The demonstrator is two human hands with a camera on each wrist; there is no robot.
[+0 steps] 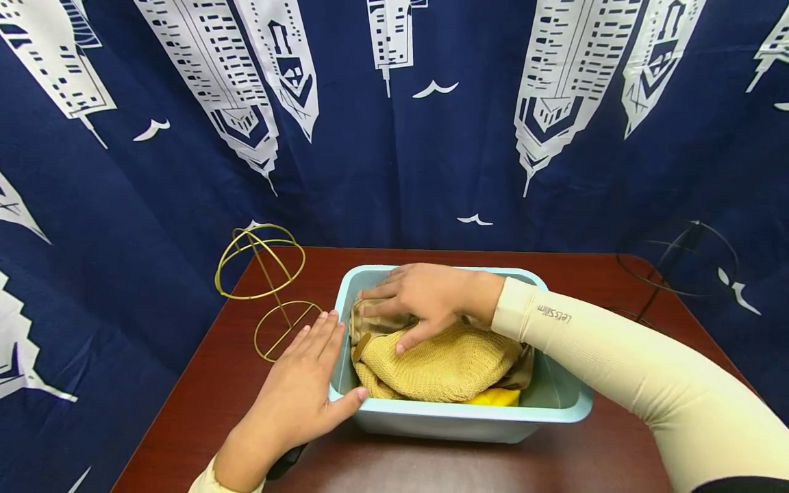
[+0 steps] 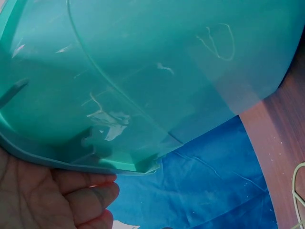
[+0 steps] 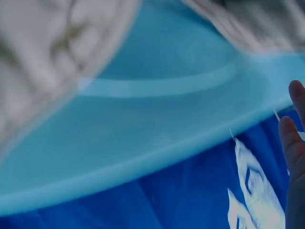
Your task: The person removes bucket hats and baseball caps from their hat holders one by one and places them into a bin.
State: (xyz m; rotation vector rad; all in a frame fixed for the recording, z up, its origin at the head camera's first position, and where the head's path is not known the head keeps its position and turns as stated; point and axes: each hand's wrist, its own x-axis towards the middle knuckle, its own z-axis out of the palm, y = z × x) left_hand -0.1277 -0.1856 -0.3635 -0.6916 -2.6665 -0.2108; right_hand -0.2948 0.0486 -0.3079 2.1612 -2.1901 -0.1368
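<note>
A light blue plastic bin stands on the table with soft goods piled inside. On top lies a yellow knitted piece with a small brown tab at its left edge. Khaki fabric shows behind and beside it, and bright yellow cloth peeks out at the front. My right hand reaches in over the pile, its fingers spread across the khaki fabric and the thumb over the knit. At the bin's left rim rests my left hand, fingers straight; its fingers lie along the outer edge in the left wrist view.
A gold wire stand with round hoops stands left of the bin. On the right side is a black wire stand, partly behind the right sleeve. A dark blue curtain with white building prints hangs behind the reddish-brown table.
</note>
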